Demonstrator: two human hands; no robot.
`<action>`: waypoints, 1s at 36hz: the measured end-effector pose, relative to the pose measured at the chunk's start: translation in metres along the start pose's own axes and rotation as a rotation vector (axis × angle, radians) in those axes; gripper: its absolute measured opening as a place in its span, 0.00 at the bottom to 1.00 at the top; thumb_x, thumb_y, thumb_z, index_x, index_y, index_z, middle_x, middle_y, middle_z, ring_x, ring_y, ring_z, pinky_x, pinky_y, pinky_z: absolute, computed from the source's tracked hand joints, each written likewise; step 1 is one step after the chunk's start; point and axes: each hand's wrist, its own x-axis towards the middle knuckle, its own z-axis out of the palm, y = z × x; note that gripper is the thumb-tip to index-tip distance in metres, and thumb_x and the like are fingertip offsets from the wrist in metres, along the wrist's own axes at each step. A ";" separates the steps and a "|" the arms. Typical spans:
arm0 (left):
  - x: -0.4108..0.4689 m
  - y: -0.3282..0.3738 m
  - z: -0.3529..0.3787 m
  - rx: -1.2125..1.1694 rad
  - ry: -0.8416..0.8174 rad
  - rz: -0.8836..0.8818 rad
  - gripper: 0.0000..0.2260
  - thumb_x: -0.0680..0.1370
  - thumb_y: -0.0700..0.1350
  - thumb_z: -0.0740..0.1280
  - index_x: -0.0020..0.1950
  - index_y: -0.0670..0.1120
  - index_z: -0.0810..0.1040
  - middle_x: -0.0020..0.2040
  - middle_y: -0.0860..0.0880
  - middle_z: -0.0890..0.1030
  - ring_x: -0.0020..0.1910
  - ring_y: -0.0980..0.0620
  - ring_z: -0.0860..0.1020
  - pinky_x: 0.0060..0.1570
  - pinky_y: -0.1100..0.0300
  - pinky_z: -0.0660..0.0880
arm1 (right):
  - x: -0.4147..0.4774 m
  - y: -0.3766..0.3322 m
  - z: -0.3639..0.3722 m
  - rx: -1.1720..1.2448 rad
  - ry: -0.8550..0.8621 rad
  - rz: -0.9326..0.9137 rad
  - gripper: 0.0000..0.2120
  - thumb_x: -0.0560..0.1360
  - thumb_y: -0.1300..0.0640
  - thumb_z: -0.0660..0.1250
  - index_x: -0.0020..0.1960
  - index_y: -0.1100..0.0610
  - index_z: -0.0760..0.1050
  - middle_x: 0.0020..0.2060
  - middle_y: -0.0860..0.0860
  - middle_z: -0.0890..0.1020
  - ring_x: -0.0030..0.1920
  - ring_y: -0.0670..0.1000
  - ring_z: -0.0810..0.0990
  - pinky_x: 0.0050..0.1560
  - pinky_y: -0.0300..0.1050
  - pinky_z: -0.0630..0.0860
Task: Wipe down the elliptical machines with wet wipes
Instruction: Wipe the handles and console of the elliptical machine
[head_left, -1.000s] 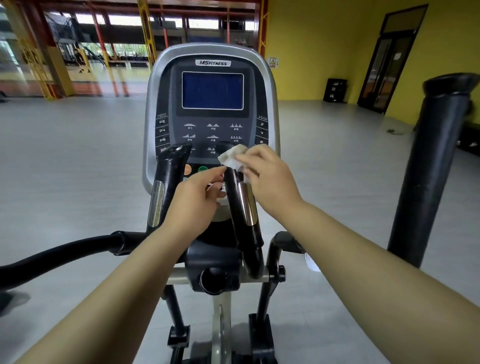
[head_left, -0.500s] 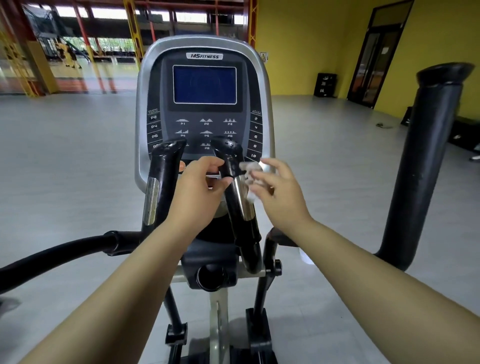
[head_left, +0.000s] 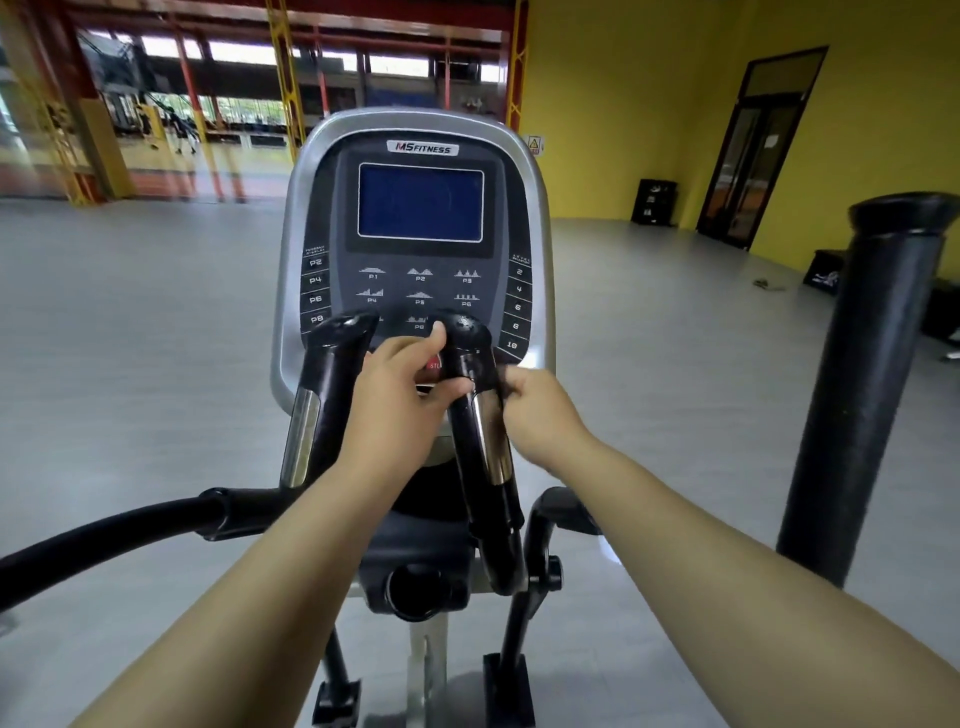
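From the left, the long swing arm (head_left: 104, 540) of the elliptical curves in low, well apart from both hands. Next comes the left sensor grip (head_left: 332, 395), a black post with a shiny plate, leaning up and away toward the console (head_left: 415, 208); nothing touches it. The left hand (head_left: 400, 405) is between the 2 grips, with its fingers resting on the inner side of the right sensor grip (head_left: 475, 415) near the top. It looks half closed there, steadying more than clamping.

The right hand (head_left: 540, 410) is just beside the same grip on its outer side, fingers curled and blurred by motion. I cannot tell if it is closed on the wet wipe; the wipe itself cannot be made out in this view.

The long axis of the right grip runs from its base up and forward, so I judge the coming stroke must follow this line. There is open room on the right, up to the tall black post (head_left: 872, 395).
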 end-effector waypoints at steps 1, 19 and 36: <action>0.000 0.000 0.000 -0.002 -0.002 -0.002 0.25 0.72 0.43 0.73 0.68 0.51 0.72 0.54 0.57 0.73 0.57 0.49 0.75 0.62 0.51 0.71 | -0.008 0.008 0.002 0.011 -0.043 0.050 0.20 0.72 0.71 0.53 0.40 0.52 0.79 0.36 0.52 0.81 0.42 0.56 0.79 0.48 0.49 0.77; -0.020 0.003 -0.001 -0.162 -0.065 -0.119 0.30 0.75 0.39 0.69 0.72 0.59 0.63 0.54 0.61 0.77 0.50 0.67 0.77 0.49 0.71 0.74 | -0.039 0.030 0.000 -0.018 -0.219 0.180 0.19 0.70 0.72 0.54 0.44 0.55 0.79 0.40 0.53 0.83 0.48 0.58 0.81 0.53 0.53 0.78; -0.021 -0.009 -0.040 0.263 -0.003 0.100 0.14 0.76 0.40 0.68 0.61 0.46 0.78 0.56 0.51 0.77 0.54 0.52 0.75 0.54 0.61 0.71 | -0.023 -0.036 -0.004 -0.175 0.296 -0.417 0.11 0.76 0.63 0.66 0.57 0.57 0.81 0.46 0.46 0.75 0.48 0.45 0.75 0.50 0.28 0.69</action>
